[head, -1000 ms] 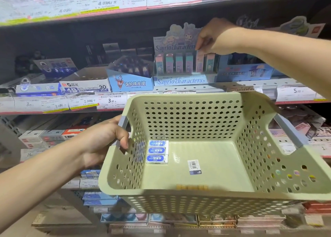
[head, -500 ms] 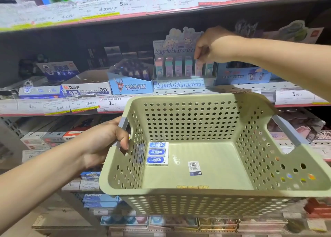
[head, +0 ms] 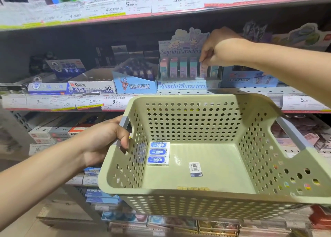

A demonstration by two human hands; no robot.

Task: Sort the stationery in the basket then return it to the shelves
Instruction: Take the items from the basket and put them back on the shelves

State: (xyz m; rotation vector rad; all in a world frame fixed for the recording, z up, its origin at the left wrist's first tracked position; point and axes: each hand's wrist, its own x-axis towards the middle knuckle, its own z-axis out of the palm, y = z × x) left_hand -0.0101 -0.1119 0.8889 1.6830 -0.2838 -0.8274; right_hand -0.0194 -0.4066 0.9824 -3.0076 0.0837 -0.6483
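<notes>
My left hand grips the grey left handle of a pale green perforated basket, held level in front of the shelves. Three blue-and-white erasers lie side by side on the basket floor at its left wall, and a barcode sticker sits mid-floor. My right hand reaches over the basket to the middle shelf, its fingertips pinched on a pink eraser pack standing in the Sanrio display box.
Shelf boxes flank the display: a blue roller-eraser box, a white 4B eraser carton, a blue box to the right. Price-tag strips line the shelf edges. Lower shelves hold more boxed stationery.
The view has tilted up slightly, so shelves and basket sit lower in frame. My right hand stays at the display box, fingers lowered onto the pink pack. The left hand keeps its hold.
</notes>
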